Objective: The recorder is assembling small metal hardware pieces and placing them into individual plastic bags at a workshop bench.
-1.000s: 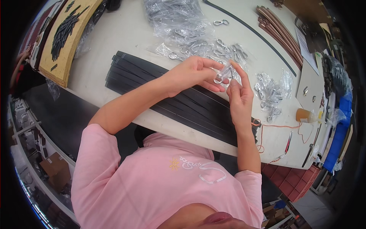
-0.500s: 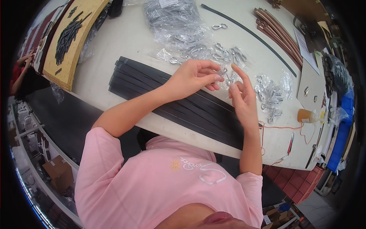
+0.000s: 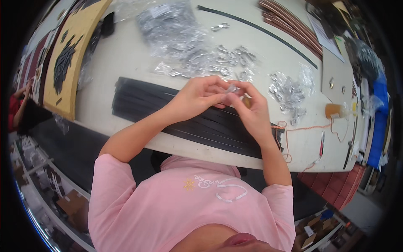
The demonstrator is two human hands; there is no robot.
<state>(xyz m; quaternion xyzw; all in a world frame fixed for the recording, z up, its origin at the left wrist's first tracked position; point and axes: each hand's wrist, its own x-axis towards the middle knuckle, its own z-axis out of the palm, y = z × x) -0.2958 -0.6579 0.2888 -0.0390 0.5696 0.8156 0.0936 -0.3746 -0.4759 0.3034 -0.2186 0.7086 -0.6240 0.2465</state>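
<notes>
My left hand (image 3: pixel 197 97) and my right hand (image 3: pixel 253 110) meet over the black strips, fingertips pinched together. Between them is a small piece of clear plastic wrap (image 3: pixel 232 88) with something shiny in it, probably a metal snap hook, though the fingers hide most of it. Below the hands lies a wide bundle of black straps (image 3: pixel 142 98), running along the table's near edge. Just beyond the fingers, several silver snap hooks (image 3: pixel 245 55) in clear wrappers are strewn. More wrapped hooks (image 3: pixel 287 93) form a pile to the right of my right hand.
A large bag of wrapped hooks (image 3: pixel 166 25) lies at the back. Behind are a long dark strip (image 3: pixel 260 31) and brown straps (image 3: pixel 289 23). Orange cord (image 3: pixel 308 127), a glue bottle (image 3: pixel 336 111) and a red-handled tool (image 3: pixel 322 145) lie right. A yellow board (image 3: pixel 79 54) stands left.
My right hand has closed in on the left, its raised index finger now bent onto the plastic wrap. Both hands have come nearer to me, and the whole view has shifted slightly.
</notes>
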